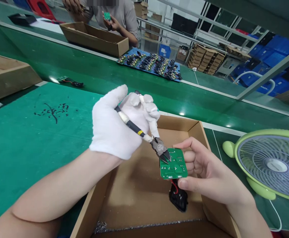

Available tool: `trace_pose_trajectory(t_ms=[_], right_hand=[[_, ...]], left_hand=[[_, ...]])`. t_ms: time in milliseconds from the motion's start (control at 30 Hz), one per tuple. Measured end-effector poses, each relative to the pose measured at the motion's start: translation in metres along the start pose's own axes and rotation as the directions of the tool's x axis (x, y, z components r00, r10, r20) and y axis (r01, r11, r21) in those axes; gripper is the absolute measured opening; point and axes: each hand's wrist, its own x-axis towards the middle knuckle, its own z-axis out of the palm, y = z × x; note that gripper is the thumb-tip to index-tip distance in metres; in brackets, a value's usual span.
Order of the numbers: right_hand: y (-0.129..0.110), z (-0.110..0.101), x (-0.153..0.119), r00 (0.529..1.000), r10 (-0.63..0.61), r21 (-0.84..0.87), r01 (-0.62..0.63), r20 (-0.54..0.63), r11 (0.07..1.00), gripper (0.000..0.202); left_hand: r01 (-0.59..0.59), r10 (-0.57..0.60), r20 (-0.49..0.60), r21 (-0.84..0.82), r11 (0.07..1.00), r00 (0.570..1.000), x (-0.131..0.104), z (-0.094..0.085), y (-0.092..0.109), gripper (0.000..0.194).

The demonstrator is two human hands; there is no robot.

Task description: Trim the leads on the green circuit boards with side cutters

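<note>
Green and roughly square, the circuit board (pixel 177 167) bears small pale dots.

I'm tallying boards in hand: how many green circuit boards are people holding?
2: the near board in the right hand; the far board in a co-worker's hand. More may be hidden.

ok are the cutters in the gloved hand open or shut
Open: the cutters show their two tips parted over the green board, and their handles spread apart in the left hand.
</note>
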Motion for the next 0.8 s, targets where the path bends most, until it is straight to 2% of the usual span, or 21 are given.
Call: trace_pose_trajectory(t_ms=[167,267,400,533,600,667,800], right_hand=[[0.0006,0.0009,-0.0035,0.996,0.017,0.099,-0.026,0.09,0.995,0.044],[0.0002,0.001,-0.0052,0.991,0.027,0.091,-0.039,0.13,0.995,0.043],[0.0006,0.0006,-0.0041,0.993,0.015,0.046,-0.021,0.114,0.999,0.044],[0.0025,-0.0009,-0.0027,0.995,0.004,0.005,-0.005,0.098,1.0,0.043],[0.0033,-0.0018,-0.0029,0.996,0.01,0.001,-0.01,0.085,1.0,0.043],[0.0037,-0.0025,-0.0039,0.998,0.002,-0.004,-0.002,0.059,1.0,0.044],[0.0036,-0.0024,-0.0065,0.998,-0.03,0.015,0.029,0.054,0.999,0.047]], left_hand=[[-0.088,0.09,0.104,-0.021,0.996,0.991,-0.0057,0.0028,0.0008,0.05],[-0.051,0.052,0.123,-0.01,0.999,0.991,-0.0062,0.0031,0.001,0.052],[-0.025,0.024,0.019,0.053,0.998,1.0,-0.0051,0.0048,-0.0004,0.046],[0.036,-0.022,-0.1,0.134,0.99,0.995,-0.0038,0.008,-0.0016,0.031],[0.054,-0.032,-0.126,0.171,0.984,0.992,-0.0032,0.0083,-0.0014,0.025],[0.075,-0.059,-0.096,0.178,0.981,0.994,-0.0027,0.0072,-0.0006,0.022],[0.094,-0.103,0.046,0.155,0.983,0.994,-0.0023,0.0038,0.0009,0.028]])
